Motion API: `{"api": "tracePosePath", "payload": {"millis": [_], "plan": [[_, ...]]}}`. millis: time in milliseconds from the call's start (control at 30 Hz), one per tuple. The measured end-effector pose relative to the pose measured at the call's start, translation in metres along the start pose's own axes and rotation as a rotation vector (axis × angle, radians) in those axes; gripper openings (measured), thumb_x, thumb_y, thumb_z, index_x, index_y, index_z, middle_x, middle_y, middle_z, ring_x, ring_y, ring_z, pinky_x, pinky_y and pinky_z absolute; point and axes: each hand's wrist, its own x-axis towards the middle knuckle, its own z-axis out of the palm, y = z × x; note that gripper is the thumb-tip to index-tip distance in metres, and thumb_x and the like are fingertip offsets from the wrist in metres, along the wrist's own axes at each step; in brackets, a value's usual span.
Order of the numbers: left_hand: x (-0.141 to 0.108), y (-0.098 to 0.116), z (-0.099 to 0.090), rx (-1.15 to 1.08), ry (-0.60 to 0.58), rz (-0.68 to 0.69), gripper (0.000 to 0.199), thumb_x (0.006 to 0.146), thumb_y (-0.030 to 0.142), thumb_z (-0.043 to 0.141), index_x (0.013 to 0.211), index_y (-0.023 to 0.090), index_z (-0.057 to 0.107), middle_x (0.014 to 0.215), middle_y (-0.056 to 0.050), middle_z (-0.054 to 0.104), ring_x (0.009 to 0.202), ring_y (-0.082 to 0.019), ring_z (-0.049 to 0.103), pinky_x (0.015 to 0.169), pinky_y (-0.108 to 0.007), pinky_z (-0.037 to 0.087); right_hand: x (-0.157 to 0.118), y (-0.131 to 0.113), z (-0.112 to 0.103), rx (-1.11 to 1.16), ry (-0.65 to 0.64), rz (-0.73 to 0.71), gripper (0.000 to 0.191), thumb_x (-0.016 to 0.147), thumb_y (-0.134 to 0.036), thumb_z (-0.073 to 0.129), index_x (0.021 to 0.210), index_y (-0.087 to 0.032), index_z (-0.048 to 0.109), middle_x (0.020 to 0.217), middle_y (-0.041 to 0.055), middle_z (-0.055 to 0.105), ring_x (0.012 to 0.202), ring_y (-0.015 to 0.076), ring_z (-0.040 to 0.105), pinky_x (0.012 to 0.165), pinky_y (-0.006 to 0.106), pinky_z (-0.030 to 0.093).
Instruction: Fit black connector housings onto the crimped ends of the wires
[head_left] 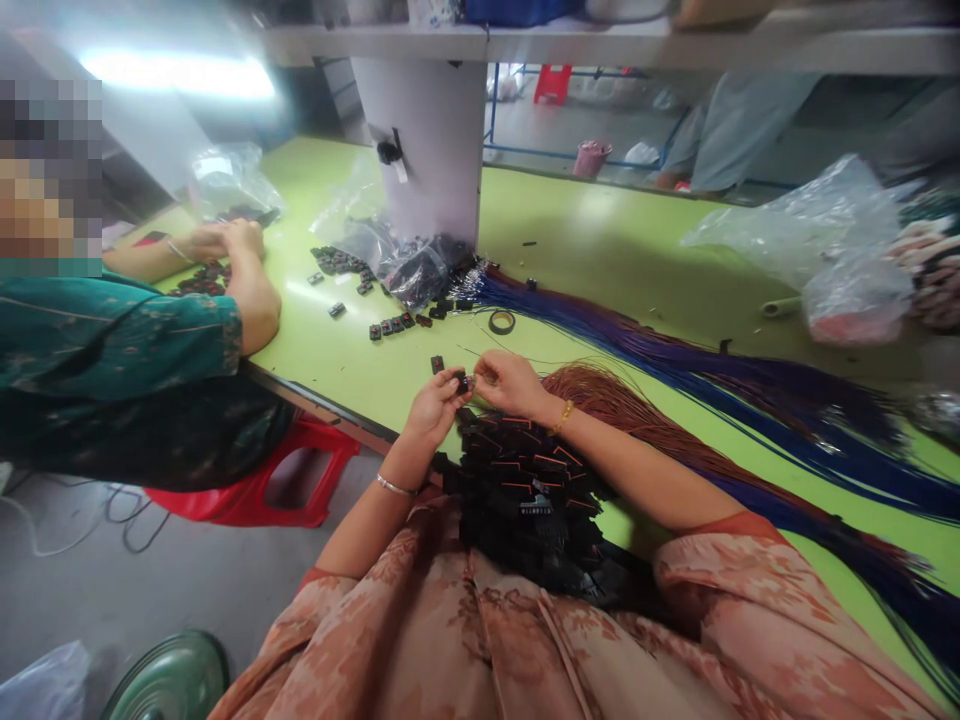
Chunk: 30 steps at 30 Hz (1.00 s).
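My left hand (433, 410) pinches a small black plastic part (463, 382) between thumb and fingers, just above the table edge. Against that part, my right hand (511, 384) has its fingertips pressed together; what they hold is too small to make out. A similar black piece (438, 365) with a red mark lies just beyond my left hand. Below both hands is a big heap of black pieces (525, 480), some showing orange strips. A bundle of brown wires (622, 405) runs off to the right from beside my right hand.
Blue and purple wires (637, 340) stretch across the green table (600, 215). A tape roll (502, 321), a row of black parts (391, 326) and a plastic bag (412, 270) lie ahead. At left, a co-worker's hands (229, 240) handle parts. A white post (431, 150) stands centrally.
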Motion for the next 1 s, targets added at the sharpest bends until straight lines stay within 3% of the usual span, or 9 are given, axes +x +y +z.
{"api": "tracePosePath", "payload": {"millis": [400, 700, 900, 1000], "plan": [[0.000, -0.002, 0.001, 0.002, -0.017, 0.012, 0.016, 0.075, 0.003, 0.060, 0.089, 0.011, 0.064, 0.084, -0.005, 0.064, 0.075, -0.011, 0.062, 0.072, -0.024, 0.052, -0.001, 0.002, 0.005, -0.199, -0.052, -0.139, 0.013, 0.084, -0.023, 0.051, 0.082, -0.016, 0.061, 0.081, 0.0088, 0.064, 0.075, 0.0189, 0.051, 0.065, 0.029, 0.031], [-0.003, -0.004, 0.000, 0.058, 0.015, 0.041, 0.019, 0.071, 0.008, 0.068, 0.089, 0.011, 0.064, 0.080, -0.004, 0.066, 0.070, -0.011, 0.062, 0.069, -0.024, 0.050, 0.000, 0.005, 0.001, -0.033, -0.117, -0.091, 0.013, 0.082, -0.021, 0.051, 0.081, -0.015, 0.062, 0.077, 0.0057, 0.065, 0.068, 0.0151, 0.052, 0.063, 0.026, 0.031], [-0.003, -0.007, 0.002, 0.142, 0.041, 0.066, 0.020, 0.069, 0.009, 0.068, 0.088, 0.011, 0.064, 0.080, -0.004, 0.066, 0.068, -0.011, 0.061, 0.069, -0.025, 0.050, -0.003, 0.000, 0.001, -0.125, -0.164, -0.046, 0.013, 0.080, -0.020, 0.051, 0.080, -0.014, 0.063, 0.077, 0.0079, 0.065, 0.067, 0.0158, 0.050, 0.061, 0.027, 0.028], [-0.012, -0.006, 0.008, 0.268, 0.071, 0.151, 0.021, 0.071, 0.014, 0.067, 0.092, 0.012, 0.063, 0.082, -0.005, 0.067, 0.070, -0.012, 0.062, 0.070, -0.028, 0.051, 0.003, 0.004, -0.006, -0.034, -0.175, -0.047, 0.015, 0.081, -0.022, 0.050, 0.077, -0.014, 0.063, 0.073, 0.0051, 0.064, 0.063, 0.0134, 0.048, 0.060, 0.025, 0.028]]}}
